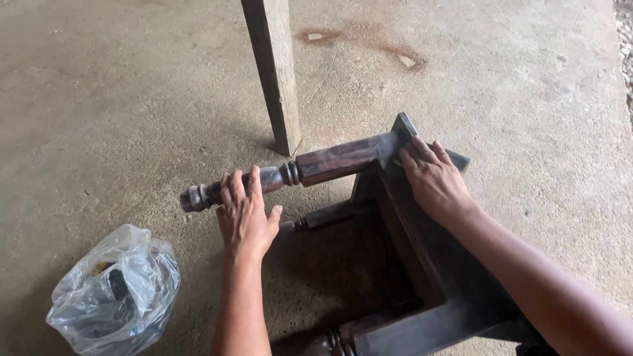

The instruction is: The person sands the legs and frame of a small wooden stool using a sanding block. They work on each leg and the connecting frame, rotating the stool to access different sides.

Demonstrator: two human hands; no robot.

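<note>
A small dark wooden table (422, 264) lies on its side on the concrete floor. Its upper turned leg (323, 165) points left, carved with rings near the end. My left hand (245, 214) rests on top of that leg near its turned end, fingers spread and curled over it. My right hand (434, 181) lies flat on the table's frame at the corner where the leg joins, with what may be a grey piece of sandpaper (409, 128) under its fingers. A second leg (330, 214) shows lower down, in shadow.
A rough upright wooden post (273, 72) stands on the floor just behind the leg. A crumpled clear plastic bag (115, 293) with dark items inside lies at the lower left. Rust-coloured stains (389, 49) mark the concrete further back.
</note>
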